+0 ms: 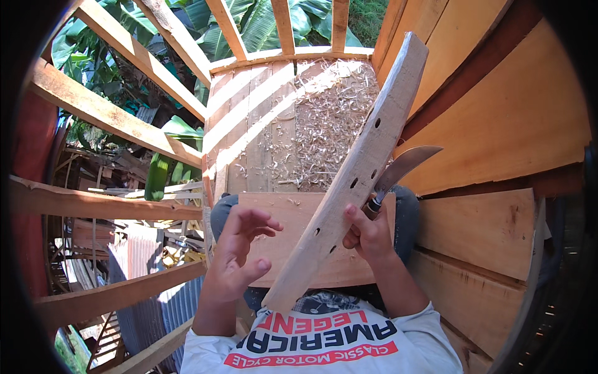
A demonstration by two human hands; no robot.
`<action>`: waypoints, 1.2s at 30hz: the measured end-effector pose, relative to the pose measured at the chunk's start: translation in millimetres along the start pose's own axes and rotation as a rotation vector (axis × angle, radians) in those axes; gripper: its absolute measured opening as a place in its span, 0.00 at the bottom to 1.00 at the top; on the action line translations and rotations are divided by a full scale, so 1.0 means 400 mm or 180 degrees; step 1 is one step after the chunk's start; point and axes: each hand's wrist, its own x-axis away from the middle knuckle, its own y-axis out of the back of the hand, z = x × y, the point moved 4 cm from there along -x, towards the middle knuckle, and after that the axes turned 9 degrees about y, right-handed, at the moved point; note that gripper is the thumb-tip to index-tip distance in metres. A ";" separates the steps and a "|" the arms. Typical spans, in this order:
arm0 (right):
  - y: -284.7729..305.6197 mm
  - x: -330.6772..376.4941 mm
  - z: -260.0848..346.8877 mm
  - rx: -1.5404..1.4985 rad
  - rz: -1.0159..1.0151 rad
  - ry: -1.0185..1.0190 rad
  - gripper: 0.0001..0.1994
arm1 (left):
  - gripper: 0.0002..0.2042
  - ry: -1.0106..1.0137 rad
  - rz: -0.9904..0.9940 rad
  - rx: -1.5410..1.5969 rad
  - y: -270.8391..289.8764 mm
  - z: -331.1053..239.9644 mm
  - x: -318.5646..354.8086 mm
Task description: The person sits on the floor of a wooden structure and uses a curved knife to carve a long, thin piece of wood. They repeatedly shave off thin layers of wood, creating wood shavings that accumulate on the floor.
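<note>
A long pale wooden piece [330,218] with several dark oval holes slants from my chest up to the far right. My right hand [374,240] is closed round the dark handle of a knife [403,167] with a broad curved blade pointing up and right. Its thumb lies against the wooden piece's right edge. Left of the wood, my left hand [235,252] is raised with its fingers half bent and apart, holding nothing. A flat wooden board [280,215] lies across my lap beneath the piece.
Curled wood shavings [330,137] cover much of the plank floor [240,124] ahead. Wooden railing slats [118,124] run along the left and far sides, with banana leaves [261,28] beyond. A plank wall [498,124] rises close on my right. Corrugated metal sheets [134,255] lie below the left railing.
</note>
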 end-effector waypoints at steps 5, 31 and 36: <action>-0.026 -0.013 0.011 0.0473 0.0310 0.0125 0.13 | 0.32 0.2133 0.1550 0.1291 -0.052 0.219 0.022; -0.014 -0.031 0.129 0.4809 0.0025 0.2780 0.15 | 0.20 0.1587 0.0493 0.0383 -0.127 0.146 0.024; -0.016 -0.049 0.122 0.4797 -0.0109 0.2693 0.14 | 0.21 0.1550 0.0530 0.0527 -0.122 0.155 0.031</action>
